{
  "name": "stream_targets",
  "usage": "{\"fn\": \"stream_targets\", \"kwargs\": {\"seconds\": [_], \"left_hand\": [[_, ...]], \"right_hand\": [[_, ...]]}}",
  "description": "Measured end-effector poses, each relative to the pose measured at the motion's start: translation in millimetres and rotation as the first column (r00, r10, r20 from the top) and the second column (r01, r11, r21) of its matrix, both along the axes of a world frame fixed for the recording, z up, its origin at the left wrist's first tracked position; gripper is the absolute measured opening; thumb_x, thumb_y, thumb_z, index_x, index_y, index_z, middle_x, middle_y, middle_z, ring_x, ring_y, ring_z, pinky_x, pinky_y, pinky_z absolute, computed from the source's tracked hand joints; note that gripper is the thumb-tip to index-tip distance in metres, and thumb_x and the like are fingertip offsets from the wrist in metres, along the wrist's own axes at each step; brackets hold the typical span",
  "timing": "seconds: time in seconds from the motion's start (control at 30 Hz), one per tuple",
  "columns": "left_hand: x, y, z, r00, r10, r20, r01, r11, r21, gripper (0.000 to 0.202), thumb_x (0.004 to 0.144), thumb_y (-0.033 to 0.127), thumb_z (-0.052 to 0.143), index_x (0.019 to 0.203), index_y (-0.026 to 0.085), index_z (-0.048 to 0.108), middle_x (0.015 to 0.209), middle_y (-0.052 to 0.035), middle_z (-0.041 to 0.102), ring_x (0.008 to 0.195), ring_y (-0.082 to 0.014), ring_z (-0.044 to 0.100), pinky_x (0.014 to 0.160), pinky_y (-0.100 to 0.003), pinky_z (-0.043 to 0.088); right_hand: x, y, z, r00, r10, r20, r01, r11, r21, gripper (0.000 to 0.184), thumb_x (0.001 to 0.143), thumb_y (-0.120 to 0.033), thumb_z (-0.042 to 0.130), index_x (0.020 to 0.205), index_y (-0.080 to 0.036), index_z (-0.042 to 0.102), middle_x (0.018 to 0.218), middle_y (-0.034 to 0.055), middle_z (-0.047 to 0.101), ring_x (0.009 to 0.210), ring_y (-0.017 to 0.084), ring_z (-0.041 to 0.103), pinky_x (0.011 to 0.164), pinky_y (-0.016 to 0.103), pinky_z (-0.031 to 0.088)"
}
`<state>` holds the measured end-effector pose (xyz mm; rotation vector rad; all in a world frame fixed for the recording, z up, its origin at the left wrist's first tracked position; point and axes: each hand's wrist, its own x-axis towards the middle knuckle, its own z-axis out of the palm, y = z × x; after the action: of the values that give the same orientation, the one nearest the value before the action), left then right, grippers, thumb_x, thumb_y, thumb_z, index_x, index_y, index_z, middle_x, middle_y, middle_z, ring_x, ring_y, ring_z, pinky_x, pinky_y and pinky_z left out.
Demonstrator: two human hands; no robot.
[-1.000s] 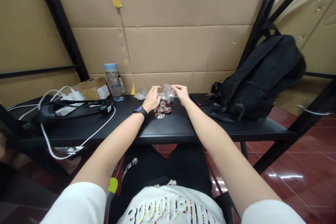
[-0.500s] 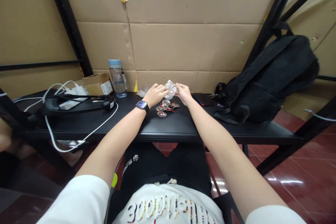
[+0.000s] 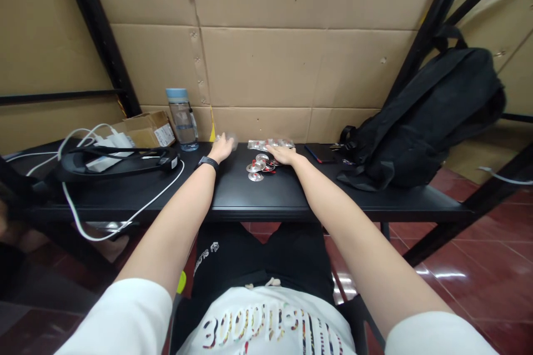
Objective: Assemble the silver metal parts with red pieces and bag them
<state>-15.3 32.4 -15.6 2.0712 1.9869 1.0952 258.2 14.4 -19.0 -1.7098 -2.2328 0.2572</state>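
A small pile of shiny round discs with red middles, much like suction cups, lies on the black table. Behind the pile, a flat row of similar pieces in clear plastic rests near the cardboard wall. My right hand lies low and flat with its fingers stretched out, just right of the pile, its fingertips by the front of the row. To the left, my left hand has its fingers closed on a crumpled clear plastic bag, which is smeared by motion.
A water bottle, a cardboard box and a black headband-like device with a white cable stand at the left. On the right are a dark phone and a black backpack. The cardboard wall closes the back.
My hands have parted. The left moved left to the plastic bag; the right lowered and flattened by the discs. The clear plastic held up between them is gone, and a row of packed pieces shows behind.
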Motion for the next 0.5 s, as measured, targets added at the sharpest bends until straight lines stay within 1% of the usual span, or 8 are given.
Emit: {"fn": "stream_targets", "kwargs": {"seconds": [0.07, 0.1, 0.17, 0.23, 0.3, 0.33, 0.4, 0.5], "left_hand": [[-4.4, 2.8, -3.0, 0.999, -0.039, -0.035, 0.038, 0.999, -0.012, 0.058, 0.097, 0.023, 0.046, 0.154, 0.013, 0.042, 0.149, -0.0186, 0.057, 0.137, -0.027, 0.055, 0.111, -0.038, 0.044], [-6.9, 2.1, -3.8, 0.997, -0.051, -0.063, 0.051, 0.999, -0.003, 0.063, 0.093, 0.018, 0.048, 0.155, 0.016, 0.04, 0.152, -0.0159, 0.055, 0.139, -0.0252, 0.053, 0.113, -0.037, 0.043], [-12.0, -2.2, -4.0, 0.991, -0.051, -0.122, 0.052, 0.999, 0.005, 0.065, 0.085, 0.011, 0.055, 0.149, 0.023, 0.049, 0.149, -0.0115, 0.058, 0.139, -0.0262, 0.052, 0.114, -0.041, 0.041], [-16.2, -6.8, -3.4, 0.98, -0.02, -0.199, 0.013, 0.999, -0.039, 0.056, 0.08, 0.011, 0.059, 0.134, 0.027, 0.062, 0.141, -0.0092, 0.064, 0.136, -0.0303, 0.054, 0.115, -0.05, 0.038], [-18.6, -8.9, -2.7, 0.954, -0.002, -0.299, -0.039, 0.991, -0.13, 0.045, 0.08, 0.014, 0.06, 0.122, 0.028, 0.069, 0.136, -0.0084, 0.068, 0.134, -0.0329, 0.056, 0.114, -0.056, 0.036], [-19.2, -8.7, -2.5, 0.94, -0.006, -0.342, -0.056, 0.983, -0.173, 0.043, 0.081, 0.017, 0.059, 0.121, 0.029, 0.069, 0.137, -0.0081, 0.067, 0.134, -0.0332, 0.055, 0.113, -0.056, 0.036], [-19.9, -6.9, -2.8, 0.917, -0.032, -0.397, -0.061, 0.974, -0.22, 0.045, 0.084, 0.025, 0.057, 0.127, 0.03, 0.067, 0.143, -0.008, 0.063, 0.138, -0.0339, 0.051, 0.114, -0.057, 0.035], [-21.9, -4.0, -4.5, 0.902, -0.054, -0.429, -0.05, 0.973, -0.227, 0.056, 0.087, 0.036, 0.053, 0.143, 0.032, 0.056, 0.155, -0.0091, 0.052, 0.146, -0.0376, 0.039, 0.115, -0.061, 0.031]], "right_hand": [[2.1, -2.0, 2.9, 0.996, -0.047, 0.072, 0.041, 0.996, 0.08, 0.064, 0.105, -0.06, 0.022, 0.141, -0.027, 0.063, 0.149, 0.0136, 0.058, 0.141, 0.039, 0.047, 0.116, 0.068, 0.025], [3.5, -2.6, 3.8, 0.992, -0.068, 0.11, 0.054, 0.991, 0.122, 0.057, 0.106, -0.053, 0.028, 0.138, -0.024, 0.065, 0.146, 0.0154, 0.06, 0.138, 0.038, 0.049, 0.114, 0.065, 0.03], [6.4, -2.9, 4.2, 0.982, -0.08, 0.174, 0.049, 0.983, 0.179, 0.043, 0.102, -0.038, 0.043, 0.136, -0.023, 0.067, 0.147, 0.0165, 0.058, 0.136, 0.037, 0.051, 0.112, 0.058, 0.037], [9.1, -1.9, 3.2, 0.98, -0.062, 0.189, 0.029, 0.985, 0.173, 0.044, 0.095, -0.028, 0.056, 0.138, -0.024, 0.065, 0.151, 0.0144, 0.054, 0.138, 0.036, 0.049, 0.112, 0.054, 0.04], [11.6, 0.0, 2.0, 0.987, -0.051, 0.152, 0.034, 0.993, 0.114, 0.047, 0.089, -0.026, 0.063, 0.136, -0.025, 0.066, 0.149, 0.0126, 0.057, 0.137, 0.035, 0.051, 0.112, 0.052, 0.041], [12.9, 1.2, 1.6, 0.99, -0.054, 0.128, 0.044, 0.995, 0.085, 0.046, 0.088, -0.025, 0.065, 0.134, -0.025, 0.067, 0.146, 0.0123, 0.06, 0.136, 0.035, 0.053, 0.111, 0.051, 0.041], [16.0, 3.5, 1.3, 0.994, -0.065, 0.089, 0.06, 0.996, 0.059, 0.045, 0.086, -0.022, 0.067, 0.131, -0.022, 0.069, 0.139, 0.0126, 0.066, 0.13, 0.032, 0.059, 0.109, 0.045, 0.044], [22.2, 6.3, 1.6, 0.995, -0.085, 0.056, 0.079, 0.992, 0.101, 0.044, 0.083, -0.015, 0.068, 0.127, -0.016, 0.07, 0.132, 0.015, 0.07, 0.123, 0.028, 0.064, 0.104, 0.034, 0.047]]}}
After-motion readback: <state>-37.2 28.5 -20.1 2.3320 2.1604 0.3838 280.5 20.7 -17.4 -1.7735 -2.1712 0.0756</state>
